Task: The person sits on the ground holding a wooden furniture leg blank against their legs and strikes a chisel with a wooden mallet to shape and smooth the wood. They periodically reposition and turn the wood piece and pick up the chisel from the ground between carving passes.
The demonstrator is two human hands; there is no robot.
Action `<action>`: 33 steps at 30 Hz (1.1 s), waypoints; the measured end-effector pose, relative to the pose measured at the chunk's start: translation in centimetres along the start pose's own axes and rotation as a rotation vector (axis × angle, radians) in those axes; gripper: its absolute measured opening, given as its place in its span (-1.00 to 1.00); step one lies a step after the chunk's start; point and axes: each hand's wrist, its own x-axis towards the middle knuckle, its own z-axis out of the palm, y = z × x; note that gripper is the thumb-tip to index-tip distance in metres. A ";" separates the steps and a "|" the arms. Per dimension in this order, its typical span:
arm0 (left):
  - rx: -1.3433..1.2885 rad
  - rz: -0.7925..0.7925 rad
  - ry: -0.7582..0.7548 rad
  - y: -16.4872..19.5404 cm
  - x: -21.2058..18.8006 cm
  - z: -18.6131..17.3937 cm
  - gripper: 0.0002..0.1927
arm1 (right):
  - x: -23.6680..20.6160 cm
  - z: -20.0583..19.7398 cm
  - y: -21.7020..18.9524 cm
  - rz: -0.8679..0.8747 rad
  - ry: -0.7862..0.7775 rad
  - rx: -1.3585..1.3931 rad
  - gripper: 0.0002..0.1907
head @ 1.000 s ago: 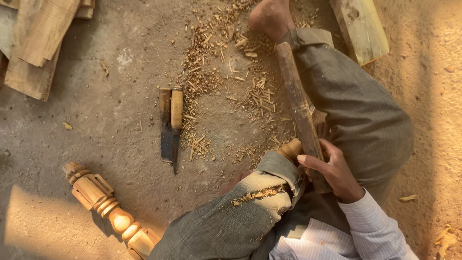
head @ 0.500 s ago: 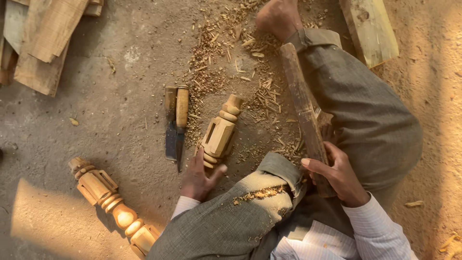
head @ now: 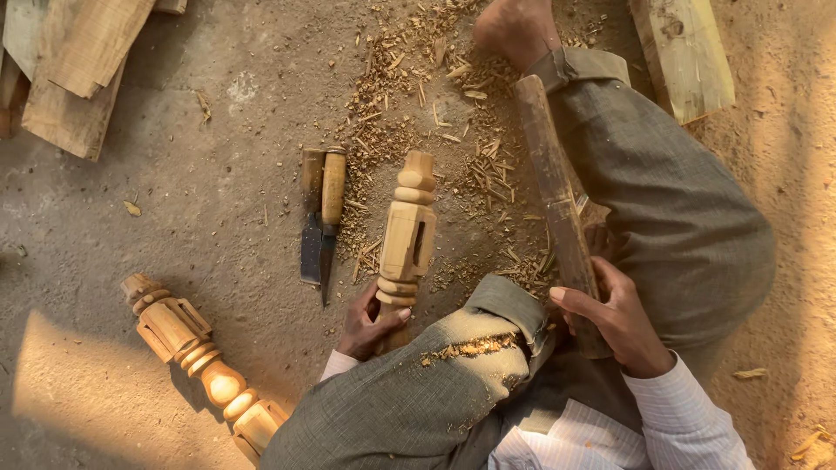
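The left hand (head: pixel 370 322) had its fingers clamped on the bottom of a carved post (head: pixel 406 235) lying on the floor (head: pixel 218 218) beside two chisels (head: pixel 320 218). The right hand (head: pixel 614 318) gripped a mallet (head: pixel 557 209) across the knee.

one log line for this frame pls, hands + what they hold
left hand: grips turned wooden post at lower end | right hand: grips long wooden stick | two chisels on ground beside post
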 end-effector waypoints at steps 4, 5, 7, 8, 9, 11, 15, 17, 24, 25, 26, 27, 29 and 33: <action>0.024 0.138 -0.011 1.6 0.4 0.0 -0.29 | 0.3 0.0 0.1 0.005 -0.006 -0.043 -0.38; 0.066 0.173 0.006 2.2 0.4 -0.1 -0.29 | 0.3 0.0 0.1 0.008 -0.006 -0.045 -0.37; 0.150 0.247 0.036 3.4 0.6 -0.1 -0.29 | 0.3 0.0 0.1 0.007 -0.007 -0.055 -0.37; 0.121 0.274 0.021 4.0 0.7 -0.1 -0.27 | 0.3 0.1 0.1 0.007 -0.007 -0.061 -0.36; 0.090 0.300 0.006 4.6 0.8 0.0 -0.26 | 0.2 0.1 0.1 0.011 -0.007 -0.059 -0.37; 0.094 0.339 -0.009 5.8 1.1 0.1 -0.23 | 0.1 0.1 0.0 0.015 -0.005 -0.050 -0.37; 0.231 0.404 0.001 7.1 1.6 0.5 -0.20 | -0.1 0.3 -0.3 0.007 -0.010 -0.014 -0.43; 0.244 0.424 0.027 6.8 1.7 0.6 -0.16 | -0.1 0.4 -0.5 0.011 -0.007 -0.026 -0.46; 0.365 0.201 0.166 2.1 1.5 0.7 -0.16 | -0.2 0.5 -0.6 0.010 -0.016 -0.006 -0.49; 0.359 0.155 0.172 1.6 1.5 0.6 -0.17 | -0.3 0.5 -0.7 0.008 -0.016 -0.013 -0.49; 0.363 0.139 0.171 1.2 1.5 0.5 -0.16 | -0.3 0.5 -0.7 0.005 -0.018 -0.020 -0.49; 0.367 0.127 0.172 1.0 1.7 0.4 -0.16 | -0.3 0.5 -0.8 0.004 -0.018 -0.027 -0.49; 0.592 0.030 0.199 1.0 1.7 0.1 -0.17 | -0.2 0.6 -1.0 0.008 -0.027 -0.042 -0.48; 1.099 -0.149 0.268 2.1 1.1 -0.1 -0.06 | -0.2 0.9 -1.3 0.010 -0.021 -0.072 -0.48</action>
